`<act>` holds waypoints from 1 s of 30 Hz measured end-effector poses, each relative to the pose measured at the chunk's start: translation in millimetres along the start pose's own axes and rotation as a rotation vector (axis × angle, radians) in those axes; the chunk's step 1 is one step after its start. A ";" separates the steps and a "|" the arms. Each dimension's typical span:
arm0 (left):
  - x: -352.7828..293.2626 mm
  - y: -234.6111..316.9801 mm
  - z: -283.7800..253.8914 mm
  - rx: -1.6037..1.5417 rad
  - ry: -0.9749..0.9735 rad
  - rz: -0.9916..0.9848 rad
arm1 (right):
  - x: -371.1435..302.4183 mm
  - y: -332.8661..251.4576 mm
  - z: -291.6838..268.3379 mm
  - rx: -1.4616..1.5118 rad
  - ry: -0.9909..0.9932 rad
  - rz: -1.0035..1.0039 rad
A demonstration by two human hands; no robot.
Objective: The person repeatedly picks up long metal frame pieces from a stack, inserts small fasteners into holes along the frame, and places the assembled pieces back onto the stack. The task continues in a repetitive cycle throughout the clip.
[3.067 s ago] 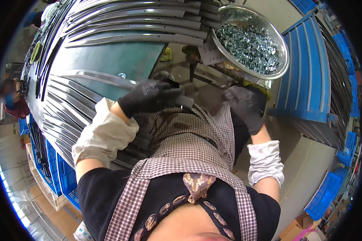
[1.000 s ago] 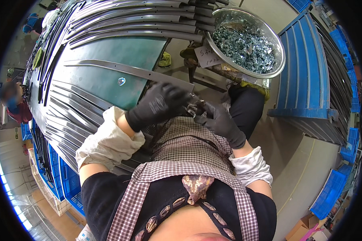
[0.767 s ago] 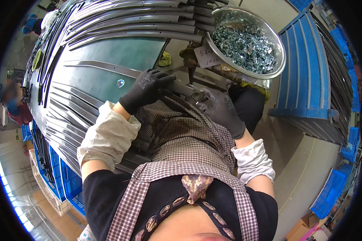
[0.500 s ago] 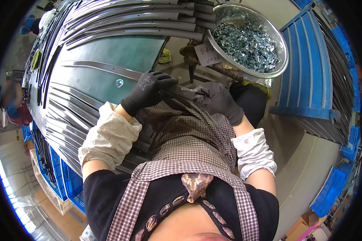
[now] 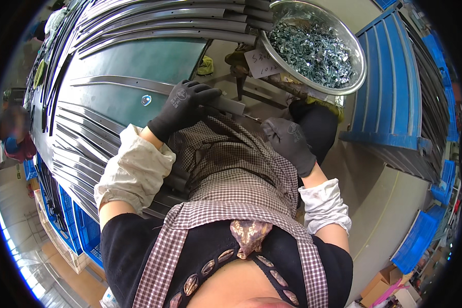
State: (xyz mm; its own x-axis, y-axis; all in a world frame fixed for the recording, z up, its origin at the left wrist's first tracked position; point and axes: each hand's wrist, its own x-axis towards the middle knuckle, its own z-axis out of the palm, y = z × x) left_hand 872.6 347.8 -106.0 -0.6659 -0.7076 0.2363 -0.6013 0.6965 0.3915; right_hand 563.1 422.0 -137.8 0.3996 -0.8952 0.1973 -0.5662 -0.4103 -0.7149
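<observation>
We see our left hand [image 5: 182, 105] in a dark glove, fingers curled around the near end of a long grey metal strip [image 5: 138, 84] that lies across the green tabletop [image 5: 149, 59]. Our right hand [image 5: 290, 143], also in a dark glove, hangs just beside that end, over our checked apron [image 5: 231, 164]; its fingers bend down loosely, and we cannot tell if they hold anything. More long grey strips [image 5: 164, 23] lie stacked at the far side of the table. A big round silver bowl [image 5: 357, 46] full of small shiny metal bits [image 5: 308, 49] sits up at the right. A small white paper tag [image 5: 262, 64] with writing leans just under the bowl. Blue plastic crates [image 5: 390, 97] stand to the right.
</observation>
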 end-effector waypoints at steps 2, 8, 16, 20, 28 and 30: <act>-1.2 -1.1 0.5 0.017 -0.006 0.015 | 1.7 -1.3 1.4 -0.045 -0.004 -0.006; -1.4 -0.5 -2.3 0.000 -0.016 -0.001 | 4.8 1.0 -5.7 -0.028 -0.089 0.001; -3.1 -1.1 1.0 0.020 -0.025 0.016 | 17.6 -10.5 -1.2 -0.120 -0.050 -0.060; -3.7 -0.6 0.2 0.015 -0.024 -0.008 | 27.6 -39.3 -1.9 -0.370 -0.129 -0.018; -5.4 4.0 -13.5 -0.006 -0.064 0.122 | 12.5 18.0 -27.3 -0.192 0.131 -0.182; -16.1 6.2 -24.2 -0.023 -0.065 0.178 | 23.2 27.1 -54.3 -0.264 0.134 -0.069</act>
State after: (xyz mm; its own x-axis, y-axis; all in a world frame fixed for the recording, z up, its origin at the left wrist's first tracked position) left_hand 890.2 360.6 -85.8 -0.7883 -0.5640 0.2461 -0.4619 0.8066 0.3690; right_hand 517.9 380.7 -116.2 0.3552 -0.8714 0.3384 -0.7158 -0.4864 -0.5011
